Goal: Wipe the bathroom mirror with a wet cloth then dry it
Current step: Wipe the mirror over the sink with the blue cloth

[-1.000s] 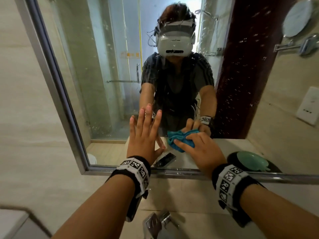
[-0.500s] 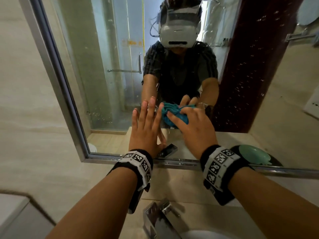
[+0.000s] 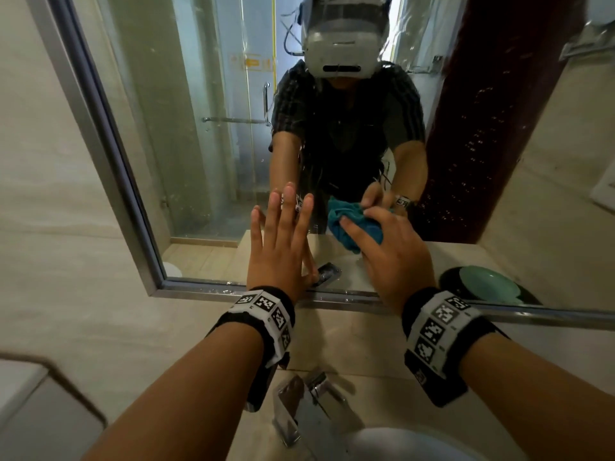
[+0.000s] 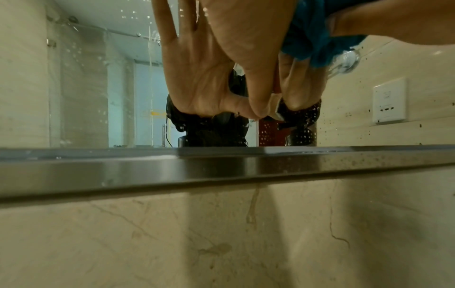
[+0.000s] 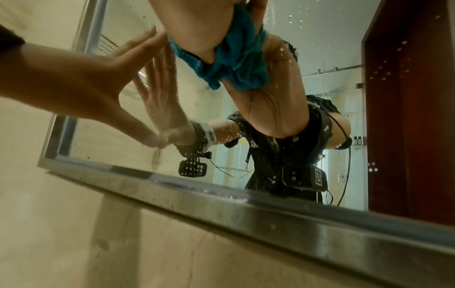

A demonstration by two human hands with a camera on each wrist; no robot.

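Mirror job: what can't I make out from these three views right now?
- Mirror: top and right edges cut off in every view, so the wiped share is unknown.
- Cloth: the face against the glass is hidden by the right hand; wet or dry, unclear.
- Basin: cut by the head view's bottom edge.
- Left hand: palm contact hidden in the head view.

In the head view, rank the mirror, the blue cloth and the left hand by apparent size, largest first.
1. mirror, by far.
2. left hand.
3. blue cloth, partly hidden under the right hand, so its full size is unsure.
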